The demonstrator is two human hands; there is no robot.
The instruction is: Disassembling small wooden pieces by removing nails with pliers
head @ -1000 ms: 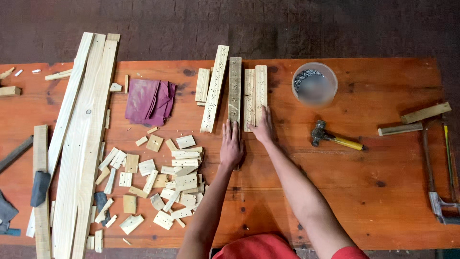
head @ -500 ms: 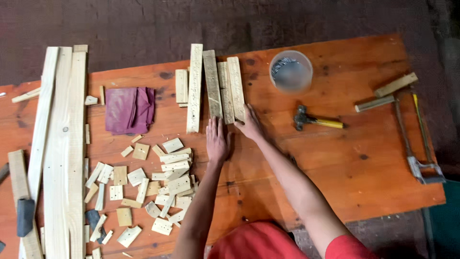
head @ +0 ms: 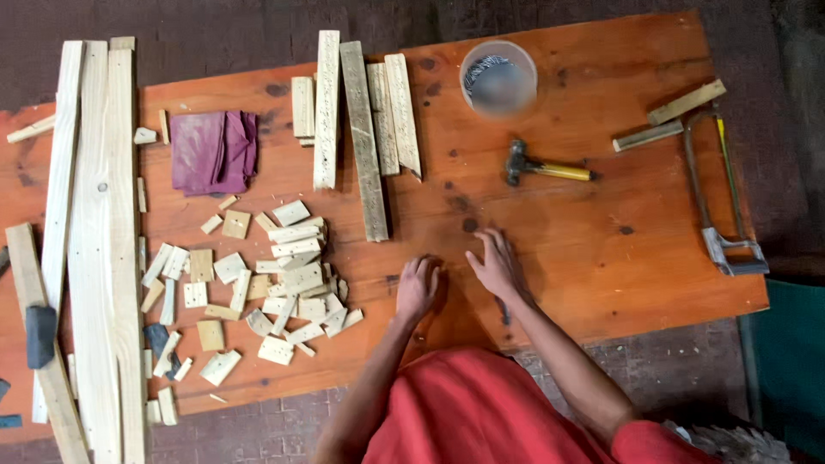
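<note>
1. The left hand (head: 418, 288) rests palm-down on the orange-brown wooden surface (head: 601, 249), fingers loosely together, holding nothing.
2. The right hand (head: 496, 265) lies flat just beside it, fingers spread, also empty.
3. Nearest ahead of both hands is a long weathered wooden slat (head: 363, 142), its lower end near the left hand but apart from it.
4. Three paler wooden slats (head: 326, 107) lie alongside it.
5. A heap of small pale wood offcuts (head: 275, 275) sits to the left of the left hand.
6. A yellow-handled hammer (head: 546, 167), a clear plastic tub (head: 498, 79), a purple cloth (head: 212, 150) and a hacksaw (head: 722, 198) lie farther off.
</note>
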